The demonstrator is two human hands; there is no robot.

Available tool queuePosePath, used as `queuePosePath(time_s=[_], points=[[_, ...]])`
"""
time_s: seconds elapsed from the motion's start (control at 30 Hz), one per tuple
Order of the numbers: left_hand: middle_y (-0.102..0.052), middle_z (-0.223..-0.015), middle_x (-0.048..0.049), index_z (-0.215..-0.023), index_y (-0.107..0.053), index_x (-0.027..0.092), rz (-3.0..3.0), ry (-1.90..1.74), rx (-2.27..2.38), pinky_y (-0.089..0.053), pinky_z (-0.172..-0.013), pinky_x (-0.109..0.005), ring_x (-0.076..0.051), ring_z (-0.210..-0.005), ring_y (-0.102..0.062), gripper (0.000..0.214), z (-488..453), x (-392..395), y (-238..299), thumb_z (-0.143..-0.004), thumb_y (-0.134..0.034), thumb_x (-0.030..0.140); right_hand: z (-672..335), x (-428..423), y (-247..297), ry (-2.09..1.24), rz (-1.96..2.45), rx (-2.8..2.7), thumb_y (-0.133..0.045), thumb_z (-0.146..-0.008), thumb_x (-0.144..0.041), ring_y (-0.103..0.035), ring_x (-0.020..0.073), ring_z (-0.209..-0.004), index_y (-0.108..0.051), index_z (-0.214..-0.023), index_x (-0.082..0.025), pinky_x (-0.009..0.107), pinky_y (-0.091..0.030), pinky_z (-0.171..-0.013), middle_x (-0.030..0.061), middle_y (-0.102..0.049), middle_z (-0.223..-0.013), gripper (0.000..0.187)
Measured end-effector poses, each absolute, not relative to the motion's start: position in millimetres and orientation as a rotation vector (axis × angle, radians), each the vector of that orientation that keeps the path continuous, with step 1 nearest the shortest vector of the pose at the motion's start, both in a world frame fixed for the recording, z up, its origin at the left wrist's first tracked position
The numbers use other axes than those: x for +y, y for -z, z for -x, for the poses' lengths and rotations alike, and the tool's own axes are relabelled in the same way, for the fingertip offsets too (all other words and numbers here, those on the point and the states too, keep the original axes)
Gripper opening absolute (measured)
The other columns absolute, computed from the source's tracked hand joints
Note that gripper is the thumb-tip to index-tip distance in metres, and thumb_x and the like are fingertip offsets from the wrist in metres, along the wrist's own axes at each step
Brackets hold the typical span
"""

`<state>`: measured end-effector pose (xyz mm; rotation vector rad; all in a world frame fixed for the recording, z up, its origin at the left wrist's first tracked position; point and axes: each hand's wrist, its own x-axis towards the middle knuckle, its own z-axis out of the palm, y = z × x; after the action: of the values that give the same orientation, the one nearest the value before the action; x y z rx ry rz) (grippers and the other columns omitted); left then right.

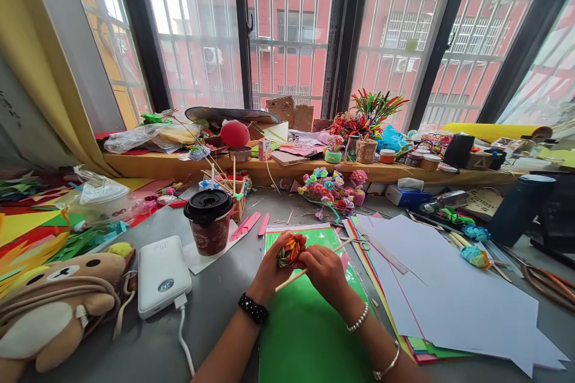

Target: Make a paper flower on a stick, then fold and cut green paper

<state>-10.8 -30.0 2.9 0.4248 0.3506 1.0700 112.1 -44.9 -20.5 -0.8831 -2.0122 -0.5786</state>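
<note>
So, your left hand [268, 267] has the orange-and-green paper flower [288, 253] cupped in it, up off the table, right above the far part of the green sheet [309, 329]. Your left fingers are curled around it: the palm side covers its left edge and the fingertips come over the top, so the petals peek out in the gap between them, facing you. Your right hand [327, 272] is just beside it, fingers bent and bunched, with the tips right up against the flower's right side. Can't really tell if they're pinching a petal or only touching, since the knuckles cover that spot.

You've also got a thin wooden stick [291, 281] gripped in those right fingers. It's slanted, with the near end poking out below the flower and the other end sticking out past your knuckles, away from you. Off to your left there's the lidded cup [210, 230] and the white power bank [164, 278], and to your right a pile of white paper [458, 293].
</note>
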Motion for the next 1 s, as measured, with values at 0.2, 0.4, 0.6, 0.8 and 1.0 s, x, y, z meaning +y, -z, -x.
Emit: queuePosePath(time_s=[0.2,0.4,0.6,0.8,1.0], points=[[-0.061,-0.074,-0.003,-0.072,-0.056,0.014,-0.532,-1.073,0.355,-0.047,-0.057,-0.023,-0.013,-0.065,-0.059,0.004,13.9,-35.2,-5.2,-0.073,-0.057,0.018,-116.2,-48.0,12.9,0.547,0.899,-1.94,-0.037,-0.087,-0.026,-0.048,0.0135,-0.055,-0.053,-0.067,-0.018,0.024,-0.031,-0.051,0.0014,-0.055,-0.058,0.027],[-0.06,-0.068,-0.0026,-0.064,-0.054,0.015,-0.538,-1.1,0.272,-0.048,-0.064,-0.026,-0.014,-0.068,-0.059,0.02,12.4,-36.8,-10.6,-0.076,-0.054,0.031,-119.5,-47.3,6.5,0.51,0.914,-1.843,-0.041,-0.084,-0.041,-0.048,0.0129,-0.051,-0.052,-0.066,-0.018,0.023,-0.032,-0.05,0.0011,-0.053,-0.056,0.031],[-0.059,-0.07,-0.0021,-0.067,-0.056,0.013,-0.512,-1.113,0.308,-0.047,-0.065,-0.022,-0.011,-0.066,-0.058,0.012,9.5,-35.4,-6.6,-0.077,-0.052,0.019,-120.7,-45.2,6.8,0.504,0.942,-1.815,-0.041,-0.082,-0.046,-0.049,0.0133,-0.051,-0.052,-0.064,-0.018,0.023,-0.032,-0.049,0.0008,-0.052,-0.054,0.035],[-0.06,-0.069,-0.0014,-0.066,-0.055,0.014,-0.534,-1.127,0.34,-0.046,-0.063,-0.02,-0.011,-0.066,-0.058,0.009,7.7,-36.4,-7.4,-0.075,-0.053,0.015,-121.3,-43.3,9.3,0.497,0.953,-1.827,-0.042,-0.082,-0.045,-0.049,0.013,-0.051,-0.052,-0.062,-0.018,0.023,-0.032,-0.049,0.0007,-0.052,-0.053,0.035],[-0.063,-0.073,-0.0034,-0.07,-0.057,0.014,-0.515,-1.125,0.392,-0.046,-0.054,-0.021,-0.014,-0.066,-0.06,0.009,6.7,-34.8,-5.8,-0.076,-0.053,0.019,-121.9,-41.1,11.4,0.419,1.006,-1.851,-0.043,-0.078,-0.05,-0.051,0.0136,-0.054,-0.054,-0.064,-0.018,0.024,-0.034,-0.05,0.0015,-0.055,-0.058,0.037]])
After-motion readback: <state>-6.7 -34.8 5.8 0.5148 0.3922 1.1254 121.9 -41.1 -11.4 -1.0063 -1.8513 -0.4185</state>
